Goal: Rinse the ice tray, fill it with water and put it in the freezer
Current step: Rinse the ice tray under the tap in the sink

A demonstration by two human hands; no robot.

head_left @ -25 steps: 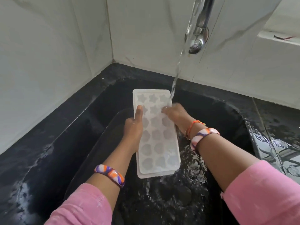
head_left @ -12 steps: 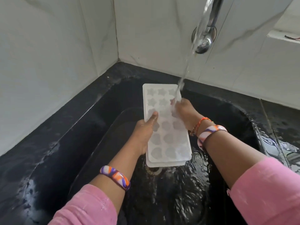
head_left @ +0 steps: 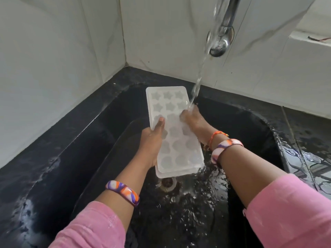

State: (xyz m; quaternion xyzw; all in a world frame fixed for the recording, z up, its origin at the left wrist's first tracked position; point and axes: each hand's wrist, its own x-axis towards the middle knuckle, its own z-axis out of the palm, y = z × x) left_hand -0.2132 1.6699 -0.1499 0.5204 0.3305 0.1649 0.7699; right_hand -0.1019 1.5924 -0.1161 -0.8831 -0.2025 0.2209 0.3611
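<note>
We tilt the ice tray [head_left: 174, 129] under the tap [head_left: 221, 35] so water drains; left hand [head_left: 152, 140] fingers grip its left edge, right hand [head_left: 194, 120] fingers clasp the right.

The tap [head_left: 226, 20] runs off the top edge; the right hand's fingertips [head_left: 185, 116] blur under water.

Translucent matt plastic ice tray [head_left: 172, 126] — glossy wet black sink [head_left: 250, 122], shiny metal tap [head_left: 219, 42]

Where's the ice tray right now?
In the head view, the ice tray is centre frame, held tilted over the black sink just above the drain, gripped by the left hand and right hand, beside the tap's water stream.
</note>
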